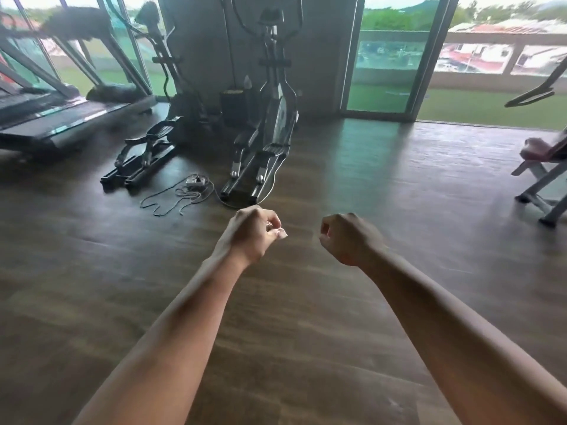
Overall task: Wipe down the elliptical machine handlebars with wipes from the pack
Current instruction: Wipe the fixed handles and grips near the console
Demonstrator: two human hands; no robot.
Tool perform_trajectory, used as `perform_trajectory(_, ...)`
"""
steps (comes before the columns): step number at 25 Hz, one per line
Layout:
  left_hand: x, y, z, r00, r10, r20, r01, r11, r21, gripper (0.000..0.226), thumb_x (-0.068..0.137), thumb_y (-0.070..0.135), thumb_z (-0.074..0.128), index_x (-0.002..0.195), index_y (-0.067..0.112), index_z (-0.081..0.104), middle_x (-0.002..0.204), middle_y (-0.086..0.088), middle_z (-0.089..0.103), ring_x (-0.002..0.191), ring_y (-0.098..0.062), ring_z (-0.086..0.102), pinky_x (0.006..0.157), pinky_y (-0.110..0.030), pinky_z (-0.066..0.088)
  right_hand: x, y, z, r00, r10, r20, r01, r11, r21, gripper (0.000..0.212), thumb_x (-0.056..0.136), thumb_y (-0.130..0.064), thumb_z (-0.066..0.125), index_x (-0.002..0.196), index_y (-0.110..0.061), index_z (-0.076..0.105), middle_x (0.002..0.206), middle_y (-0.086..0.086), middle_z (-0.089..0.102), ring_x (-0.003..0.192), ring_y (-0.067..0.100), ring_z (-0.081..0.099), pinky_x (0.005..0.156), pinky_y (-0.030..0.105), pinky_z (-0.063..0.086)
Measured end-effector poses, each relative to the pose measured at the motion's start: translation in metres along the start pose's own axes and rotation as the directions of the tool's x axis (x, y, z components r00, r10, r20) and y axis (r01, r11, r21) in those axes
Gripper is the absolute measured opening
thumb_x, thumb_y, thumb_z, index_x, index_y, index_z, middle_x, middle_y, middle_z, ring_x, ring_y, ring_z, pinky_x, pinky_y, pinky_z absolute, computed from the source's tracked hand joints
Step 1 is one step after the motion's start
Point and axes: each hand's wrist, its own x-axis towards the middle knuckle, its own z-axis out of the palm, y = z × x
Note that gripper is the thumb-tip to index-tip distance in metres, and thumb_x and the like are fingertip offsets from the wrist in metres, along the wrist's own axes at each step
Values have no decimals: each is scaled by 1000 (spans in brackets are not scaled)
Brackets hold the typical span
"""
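Two elliptical machines stand across the room against a grey wall. The nearer, silver and black elliptical [271,118] has curved handlebars [245,23] rising to the top edge. A second, black elliptical [159,124] stands to its left. My left hand [253,233] and my right hand [346,237] are held out in front of me, well short of the machines, both with fingers curled into fists. A small pale bit shows at my left fingertips; I cannot tell what it is. No wipe pack is in view.
A treadmill [46,118] fills the left side. A power strip with loose cables [187,191] lies on the wood floor in front of the ellipticals. A dark box with a bottle [236,102] sits between them. A weight bench [543,167] stands at the right, before glass doors.
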Motion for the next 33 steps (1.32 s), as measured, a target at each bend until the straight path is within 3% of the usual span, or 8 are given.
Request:
perform_trajectory(9, 264, -6, 58, 1000, 4, -19, -4, 1000, 6, 13, 82, 33, 82, 86, 21, 78, 85, 4, 67, 72, -5, 59, 70, -21, 44, 242, 101, -19, 1000, -17, -18, 17, 999, 31, 13, 89, -26, 57, 92, -21, 68, 95, 7, 69, 84, 32, 64, 69, 33, 52)
perform_trajectory(12, 346, 1, 89, 999, 2, -33, -1, 1000, 26, 12, 82, 32, 82, 85, 22, 77, 80, 10, 61, 66, 11, 51, 61, -4, 35, 318, 149, -23, 999, -34, -41, 36, 999, 40, 14, 90, -27, 55, 92, -21, 68, 94, 7, 69, 83, 32, 63, 68, 32, 51)
perform_trajectory(16, 453, 13, 130, 998, -22, -51, 23, 1000, 16, 10, 83, 32, 81, 86, 23, 77, 81, 9, 62, 67, 18, 47, 57, 1, 33, 416, 216, -30, 995, -82, -60, 85, 995, 49, 12, 91, -26, 55, 91, -20, 66, 95, 3, 67, 75, 28, 53, 64, 30, 42)
perform_trajectory(24, 651, 9, 213, 993, -112, -42, 112, 994, -10, 11, 84, 35, 79, 88, 25, 78, 87, 7, 72, 70, 7, 54, 59, -3, 33, 612, 311, -33, 991, -121, -51, 123, 992, 29, 19, 92, -28, 52, 91, -18, 67, 100, 5, 68, 90, 34, 64, 72, 34, 50)
perform_trajectory(28, 744, -20, 247, 992, -125, -4, 125, 992, -10, 11, 84, 34, 78, 88, 23, 78, 85, 6, 70, 70, 6, 54, 58, -2, 32, 710, 331, -19, 990, -135, -40, 136, 991, 18, 19, 94, -29, 51, 93, -17, 67, 100, 5, 67, 90, 33, 64, 69, 32, 47)
perform_trajectory(33, 875, -62, 282, 983, -173, 63, 175, 984, -28, 14, 83, 35, 79, 88, 23, 77, 90, 3, 73, 86, -12, 66, 76, -26, 51, 848, 345, -8, 996, -82, -33, 83, 995, 51, 21, 93, -31, 50, 89, -16, 65, 97, 6, 67, 90, 35, 63, 71, 33, 47)
